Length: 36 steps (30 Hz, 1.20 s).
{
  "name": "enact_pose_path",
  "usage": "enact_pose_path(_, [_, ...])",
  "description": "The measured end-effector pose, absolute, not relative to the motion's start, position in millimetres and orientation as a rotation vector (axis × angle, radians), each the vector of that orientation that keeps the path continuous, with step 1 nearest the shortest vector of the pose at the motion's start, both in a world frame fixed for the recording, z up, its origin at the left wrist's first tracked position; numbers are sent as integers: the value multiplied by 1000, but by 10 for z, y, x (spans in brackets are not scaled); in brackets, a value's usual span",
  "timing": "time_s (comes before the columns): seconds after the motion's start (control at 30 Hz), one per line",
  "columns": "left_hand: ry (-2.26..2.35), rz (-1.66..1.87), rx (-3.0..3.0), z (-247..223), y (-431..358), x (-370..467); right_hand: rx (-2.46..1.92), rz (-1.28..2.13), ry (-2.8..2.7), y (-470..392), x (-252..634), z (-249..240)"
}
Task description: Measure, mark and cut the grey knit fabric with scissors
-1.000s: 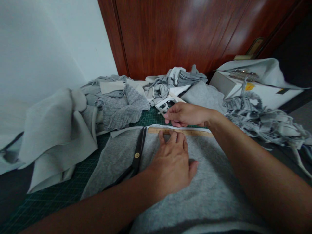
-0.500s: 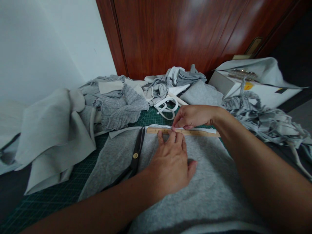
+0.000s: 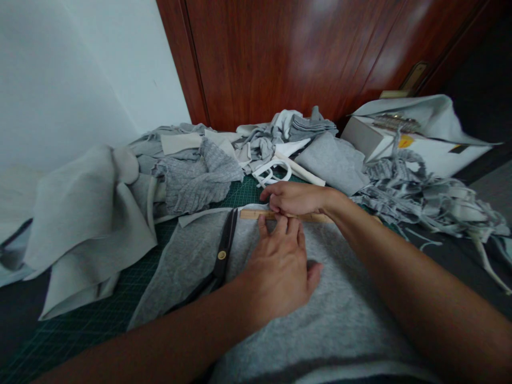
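A grey knit fabric piece (image 3: 336,298) lies spread before me, its far edge showing a narrow white strip (image 3: 253,207). Along that edge runs a wooden ruler (image 3: 250,214). My left hand (image 3: 280,261) lies flat, fingers spread, with its fingertips at the ruler and the palm on the fabric. Just beyond the ruler, my right hand (image 3: 296,198) is closed with bent fingers at the far edge; what they hold, if anything, is hidden. Black-handled scissors (image 3: 222,255) rest on the fabric left of my left hand, partly under my forearm.
A green cutting mat (image 3: 234,196) lies beneath. White-handled scissors (image 3: 272,170) sit behind my right hand. Heaped grey fabric (image 3: 88,208) stands left, more scraps (image 3: 204,176) at the back. Shredded strips (image 3: 436,202) and a white box (image 3: 416,144) are at right, below a wooden door (image 3: 280,58).
My right hand has moved left along the far edge and turned, its forearm now covering the ruler's right end. My left hand and the black scissors have stayed in place.
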State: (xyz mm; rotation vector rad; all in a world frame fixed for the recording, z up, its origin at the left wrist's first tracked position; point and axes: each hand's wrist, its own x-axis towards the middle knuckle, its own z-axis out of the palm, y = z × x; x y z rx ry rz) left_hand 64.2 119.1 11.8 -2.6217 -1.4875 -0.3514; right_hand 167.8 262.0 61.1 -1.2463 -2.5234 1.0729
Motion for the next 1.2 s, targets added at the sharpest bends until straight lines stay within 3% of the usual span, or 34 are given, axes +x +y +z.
enact_pose_path(0.4, [-1474,-345,-2645,149,1189,634,-994,1379,-2051,2651,1536,377])
enact_pose_path(1.2, [-1488,-343,-2654,155,1200,640,-976,870,-2387,2676,1491,339])
